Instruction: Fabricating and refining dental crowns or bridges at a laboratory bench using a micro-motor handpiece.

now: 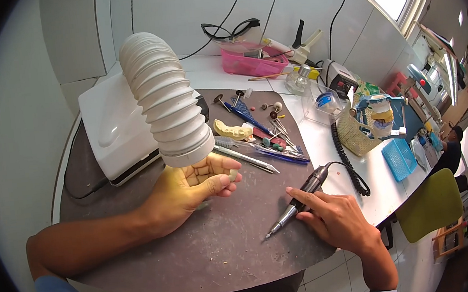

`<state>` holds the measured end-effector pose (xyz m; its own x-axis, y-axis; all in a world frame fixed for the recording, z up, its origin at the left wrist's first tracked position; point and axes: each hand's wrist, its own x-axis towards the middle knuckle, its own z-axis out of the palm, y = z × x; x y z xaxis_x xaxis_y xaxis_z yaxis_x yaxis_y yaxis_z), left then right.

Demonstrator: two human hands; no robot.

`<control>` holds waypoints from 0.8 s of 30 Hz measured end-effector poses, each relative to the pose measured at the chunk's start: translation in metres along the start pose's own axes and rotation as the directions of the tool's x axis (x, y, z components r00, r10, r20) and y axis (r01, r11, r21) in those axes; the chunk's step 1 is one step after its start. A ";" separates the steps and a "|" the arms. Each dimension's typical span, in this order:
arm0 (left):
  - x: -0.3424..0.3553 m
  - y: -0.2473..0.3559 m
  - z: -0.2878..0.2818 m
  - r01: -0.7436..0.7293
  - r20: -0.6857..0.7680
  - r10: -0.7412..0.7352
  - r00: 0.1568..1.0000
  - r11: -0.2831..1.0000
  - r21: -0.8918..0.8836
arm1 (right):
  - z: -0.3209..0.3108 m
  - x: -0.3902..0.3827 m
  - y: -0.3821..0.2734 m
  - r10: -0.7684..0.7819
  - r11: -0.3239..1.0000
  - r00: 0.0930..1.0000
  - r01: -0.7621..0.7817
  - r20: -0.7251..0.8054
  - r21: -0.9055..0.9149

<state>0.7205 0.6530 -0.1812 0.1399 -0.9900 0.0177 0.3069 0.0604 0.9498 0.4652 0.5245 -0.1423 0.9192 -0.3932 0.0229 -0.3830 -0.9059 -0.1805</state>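
Pale small piece (233, 175) sits pinched in the left hand (195, 186) mid-frame; lower right, the right hand (333, 215) touches a rotary handpiece (314, 180), grip unclear.

A high viewpoint is given by the left fisheye camera worn on the head, aimed down and forward over the grey work surface (222, 254). The left hand (185, 193) and the right hand (333, 215) are seen from above at close range, with the forearms (102, 237) brought in from below. Part of the white box (111, 124) is covered by the white ribbed hose (164, 96), by which the line of sight is crossed. Farther off, the pale wall (176, 11) is faced, and the green chair (429, 206) at right is shown tilted
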 end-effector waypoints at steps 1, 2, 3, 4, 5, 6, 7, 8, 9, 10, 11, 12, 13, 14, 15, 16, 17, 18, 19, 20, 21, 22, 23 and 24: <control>-0.001 0.000 -0.002 -0.019 -0.018 0.019 1.000 1.000 0.002 | 0.000 0.001 0.000 0.010 1.000 1.000 -0.010 -0.005 0.000; -0.001 0.000 -0.002 -0.016 -0.021 0.016 1.000 1.000 -0.004 | 0.000 0.002 -0.001 0.019 1.000 1.000 -0.019 -0.011 -0.001; 0.000 0.001 -0.001 -0.005 -0.010 0.005 1.000 1.000 -0.012 | 0.001 0.002 0.000 0.017 1.000 1.000 -0.017 -0.004 0.000; 0.001 0.001 0.000 0.003 0.000 -0.003 1.000 1.000 -0.018 | 0.001 0.002 0.000 0.006 1.000 1.000 -0.006 -0.010 -0.017; 0.001 0.001 0.000 0.001 -0.007 -0.001 1.000 1.000 -0.021 | 0.002 0.002 0.001 -0.006 0.999 1.000 0.006 -0.016 -0.033; 0.002 0.001 0.000 -0.004 0.007 0.005 1.000 1.000 -0.023 | 0.002 0.003 0.001 -0.014 0.999 1.000 0.013 -0.013 -0.034; 0.001 0.000 -0.001 -0.007 0.020 0.007 1.000 1.000 -0.025 | 0.002 0.003 0.001 -0.018 1.000 1.000 0.017 -0.017 -0.025; 0.001 0.000 -0.001 -0.006 0.010 0.006 1.000 1.000 -0.026 | 0.002 0.005 0.001 -0.022 1.000 1.000 0.022 -0.021 -0.016; 0.000 0.001 -0.001 -0.005 0.009 0.006 1.000 1.000 -0.027 | 0.001 0.006 0.000 -0.032 0.999 0.999 0.031 -0.016 -0.012; 0.001 0.001 -0.001 -0.007 0.020 0.007 1.000 1.000 -0.030 | -0.002 0.006 -0.004 0.024 1.000 0.999 -0.025 0.024 0.005; 0.001 0.002 0.000 -0.008 0.020 0.009 1.000 0.999 -0.033 | -0.005 0.006 -0.006 0.080 0.997 0.995 -0.081 0.065 0.019; 0.001 0.002 0.000 -0.007 0.027 0.008 1.000 0.999 -0.043 | -0.008 0.006 -0.008 0.081 0.997 0.995 -0.082 0.066 0.016; 0.001 0.001 0.000 -0.004 0.029 0.006 1.000 0.999 -0.049 | -0.009 0.007 -0.008 0.115 0.990 0.987 -0.123 0.109 0.064; 0.001 0.000 -0.001 -0.005 0.027 0.006 1.000 0.999 -0.047 | -0.011 0.009 -0.008 0.148 0.980 0.977 -0.166 0.152 0.109; 0.001 -0.001 -0.001 -0.008 0.027 0.009 1.000 0.998 -0.064 | -0.013 0.009 -0.009 0.147 0.980 0.978 -0.165 0.151 0.110; 0.001 -0.001 -0.002 -0.011 0.021 0.013 1.000 0.997 -0.079 | -0.014 0.012 -0.008 0.206 0.939 0.957 -0.252 0.203 0.234; 0.001 -0.001 -0.002 -0.012 0.016 0.013 1.000 0.997 -0.078 | -0.015 0.013 -0.008 0.257 0.874 0.930 -0.340 0.262 0.348; 0.002 -0.001 -0.002 -0.009 0.016 0.010 1.000 0.997 -0.076 | -0.013 0.013 -0.006 0.253 0.875 0.931 -0.336 0.263 0.349; 0.001 0.000 -0.002 -0.005 0.017 0.006 1.000 0.997 -0.076 | -0.010 0.009 -0.004 0.248 0.869 0.942 -0.320 0.228 0.378; 0.001 0.000 -0.002 -0.006 0.015 0.007 1.000 0.997 -0.077 | -0.007 0.007 -0.003 0.244 0.862 0.950 -0.304 0.193 0.407; 0.001 0.000 -0.003 -0.002 0.022 0.004 1.000 0.996 -0.085 | -0.005 0.005 -0.002 0.242 0.862 0.951 -0.302 0.194 0.407; 0.001 0.000 -0.003 0.003 0.035 0.000 0.999 0.996 -0.094 | -0.004 0.004 -0.002 0.218 0.883 0.962 -0.266 0.163 0.387; 0.000 0.001 -0.002 0.004 0.037 -0.001 0.999 0.996 -0.093 | -0.004 0.002 -0.002 0.193 0.902 0.972 -0.229 0.132 0.367; -0.001 0.001 -0.002 0.021 0.008 -0.020 1.000 0.994 -0.111 | -0.004 0.002 -0.002 0.194 0.901 0.972 -0.230 0.132 0.368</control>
<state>0.7225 0.6545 -0.1804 0.1259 -0.9920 0.0013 0.4124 0.0536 0.9094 0.4677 0.5249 -0.1382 0.8313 -0.5372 -0.1427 -0.5226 -0.6679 -0.5299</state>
